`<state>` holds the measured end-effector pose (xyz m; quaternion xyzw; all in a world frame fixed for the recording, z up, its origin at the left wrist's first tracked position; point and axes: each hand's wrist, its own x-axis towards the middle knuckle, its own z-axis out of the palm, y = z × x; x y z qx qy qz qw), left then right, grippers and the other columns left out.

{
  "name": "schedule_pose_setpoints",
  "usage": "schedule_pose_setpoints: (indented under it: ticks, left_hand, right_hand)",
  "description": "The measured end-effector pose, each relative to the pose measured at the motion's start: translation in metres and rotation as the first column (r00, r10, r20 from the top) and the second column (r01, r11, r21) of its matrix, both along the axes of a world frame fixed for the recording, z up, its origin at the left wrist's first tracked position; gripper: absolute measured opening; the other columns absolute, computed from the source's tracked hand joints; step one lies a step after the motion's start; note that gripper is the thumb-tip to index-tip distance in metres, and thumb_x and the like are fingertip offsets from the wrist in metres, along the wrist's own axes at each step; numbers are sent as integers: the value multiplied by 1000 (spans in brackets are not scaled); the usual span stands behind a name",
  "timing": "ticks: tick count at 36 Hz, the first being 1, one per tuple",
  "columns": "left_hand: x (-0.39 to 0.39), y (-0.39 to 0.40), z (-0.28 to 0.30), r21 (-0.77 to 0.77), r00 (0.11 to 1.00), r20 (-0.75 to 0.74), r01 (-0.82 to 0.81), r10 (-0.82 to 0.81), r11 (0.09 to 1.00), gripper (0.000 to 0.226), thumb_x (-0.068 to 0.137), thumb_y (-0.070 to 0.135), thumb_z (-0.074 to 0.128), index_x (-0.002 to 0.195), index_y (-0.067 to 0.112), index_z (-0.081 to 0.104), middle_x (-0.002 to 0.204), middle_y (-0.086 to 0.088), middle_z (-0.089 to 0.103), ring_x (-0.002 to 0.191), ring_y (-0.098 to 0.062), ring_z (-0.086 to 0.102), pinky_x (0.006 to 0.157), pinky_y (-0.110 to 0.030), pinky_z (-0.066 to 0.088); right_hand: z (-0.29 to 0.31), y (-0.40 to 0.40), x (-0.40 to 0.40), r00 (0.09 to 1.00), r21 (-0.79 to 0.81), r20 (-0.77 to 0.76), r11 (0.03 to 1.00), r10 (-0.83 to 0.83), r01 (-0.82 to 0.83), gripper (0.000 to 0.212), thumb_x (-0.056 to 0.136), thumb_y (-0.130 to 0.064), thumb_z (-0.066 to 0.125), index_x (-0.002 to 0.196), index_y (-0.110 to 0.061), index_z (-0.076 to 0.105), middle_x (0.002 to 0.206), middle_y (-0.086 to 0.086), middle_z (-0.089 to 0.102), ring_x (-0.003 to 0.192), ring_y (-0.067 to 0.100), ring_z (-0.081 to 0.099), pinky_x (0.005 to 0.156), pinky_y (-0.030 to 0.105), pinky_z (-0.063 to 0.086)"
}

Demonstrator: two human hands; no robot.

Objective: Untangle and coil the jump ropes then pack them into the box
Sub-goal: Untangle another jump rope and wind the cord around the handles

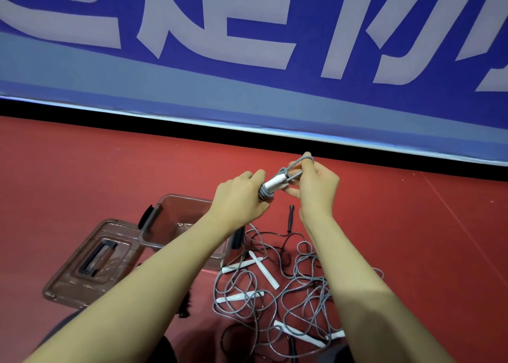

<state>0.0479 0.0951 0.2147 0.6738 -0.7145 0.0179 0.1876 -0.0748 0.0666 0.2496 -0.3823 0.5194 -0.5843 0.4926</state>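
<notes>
My left hand (242,198) grips a grey jump rope bundle (270,187), its cord wound round white handles. My right hand (316,187) pinches a loop of that grey cord at the bundle's upper end, held up above the floor. Below my arms lies a tangled pile of grey and dark ropes (291,285) with several white handles. A clear plastic box (170,225) stands open on the red floor under my left forearm, partly hidden by it.
The box lid (90,261) with a black handle lies flat to the left of the box. A black rope handle (290,217) lies beyond the pile. A blue banner wall (247,60) closes the far side of the red floor.
</notes>
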Motion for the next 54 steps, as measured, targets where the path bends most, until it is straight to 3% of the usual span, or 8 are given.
schedule_pose_setpoints:
  ticks: [8,13,23,29,35,40,48,54]
  left_hand:
    - [4,1,-4,43,994,102,28,-32,999,33,85,35,56,111,18,44,86,3,41,83,-28,55,60,-29,34]
    - [8,5,-8,85,996,88,16,-24,996,32,85,33,56,108,17,42,91,-1,50,83,-29,53,61,-30,34]
    - [19,15,-22,166,921,-353,-110,163,980,26,77,28,62,78,16,39,70,-1,54,66,-27,49,50,-29,30]
    - [26,20,-27,216,833,-493,-162,251,963,31,79,33,63,73,22,34,68,2,53,63,-23,49,50,-29,31]
    - [37,31,-31,310,623,-749,28,226,950,22,92,20,49,103,12,32,72,-3,52,57,-15,44,52,-30,37]
    - [52,43,-61,354,632,-718,-27,291,935,23,92,23,52,105,12,36,79,1,58,72,-17,53,61,-27,39]
    - [76,70,-124,391,623,-696,-87,357,916,32,78,17,66,99,14,42,74,-1,62,60,-15,52,59,-28,42]
    - [89,92,-181,470,607,-658,-132,446,873,35,70,26,69,91,21,41,77,4,63,74,-20,59,72,-36,48]
  right_hand:
    - [-1,0,-2,1000,129,-3,992,2,-2,40,95,-30,55,68,-2,61,65,17,65,54,25,67,45,29,52]
    - [3,4,1,995,146,-9,985,98,-96,18,84,0,47,74,0,63,65,14,64,50,20,64,44,26,52]
    - [-11,7,16,940,112,-35,936,338,-333,19,91,-8,47,81,-14,62,85,3,65,84,21,62,86,41,51]
    - [-32,5,25,873,233,-174,880,456,-413,21,92,-2,44,102,-8,61,103,11,65,95,26,62,90,41,51]
    - [-55,15,39,789,314,-195,799,582,-512,31,92,7,37,113,4,59,87,10,65,68,18,62,72,26,55]
    - [-89,30,57,791,329,-110,773,602,-543,29,92,10,38,113,3,58,77,6,61,54,6,59,59,15,52]
    - [-154,41,83,757,418,-99,718,645,-557,30,88,17,34,98,1,57,54,-2,57,40,0,51,48,13,47]
    - [-206,56,95,689,527,-81,618,720,-584,31,91,11,39,83,-11,59,70,4,56,53,6,51,52,13,44]
